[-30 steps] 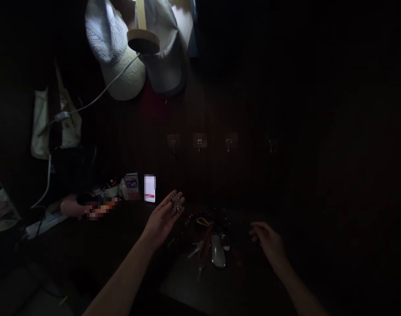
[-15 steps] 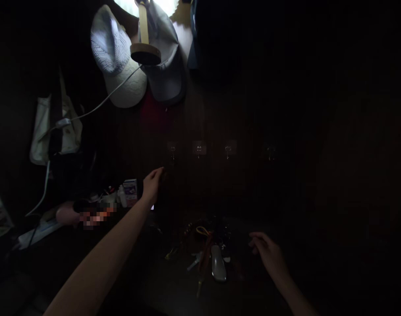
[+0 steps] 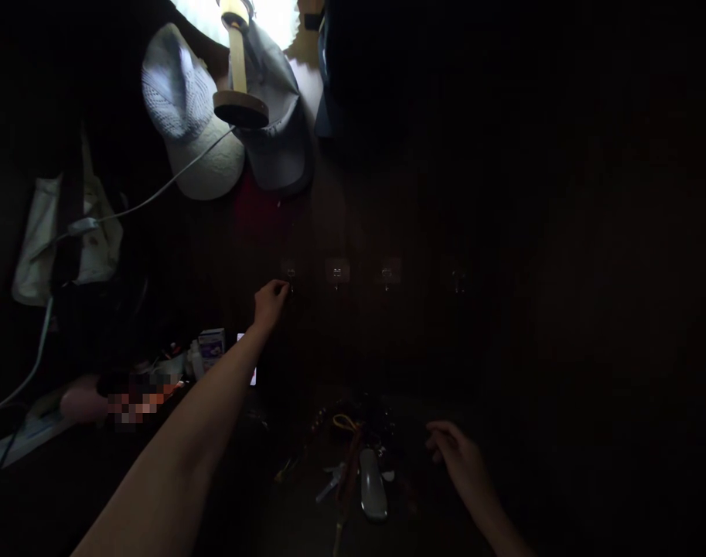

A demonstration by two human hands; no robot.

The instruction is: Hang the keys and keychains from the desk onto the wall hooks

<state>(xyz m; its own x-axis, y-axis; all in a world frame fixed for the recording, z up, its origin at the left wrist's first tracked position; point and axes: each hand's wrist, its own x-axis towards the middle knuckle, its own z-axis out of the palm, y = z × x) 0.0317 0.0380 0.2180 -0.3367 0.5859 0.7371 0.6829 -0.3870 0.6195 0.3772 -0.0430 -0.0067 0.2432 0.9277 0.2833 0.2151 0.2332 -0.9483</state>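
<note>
now, head view: only one camera looks on, and the light is weak, so small details are difficult to judge.
left hand (image 3: pixel 270 302): it has risen from beside the phone (image 3: pixel 254 377) to the wall (image 3: pixel 329 220); the palm was turned up one second ago, and now the fingers are pinched together.
small shiny piece: it lay on that palm one second ago; now i cannot tell if it is between the fingers or elsewhere.
leftmost hook (image 3: pixel 291 273): it sits on the wall just beside the fingertips; i cannot tell whether they touch.
other hooks: the second (image 3: pixel 337 274), the third (image 3: pixel 387 274) and the faint fourth (image 3: pixel 458 280) stand to the right, in one row.
right hand (image 3: pixel 457 456): it stays low near the key pile, with fingers loosely bent; whether something small is inside, i cannot tell.
key pile: it lies on the counter (image 3: pixel 306 517), with a yellow loop (image 3: pixel 345 422), a brown strap (image 3: pixel 349 468) and a silver oval piece (image 3: pixel 373 486).
meaning of the change: in my judgement, the work is now at the leftmost hook, while the pile remains apart from both hands.
</note>
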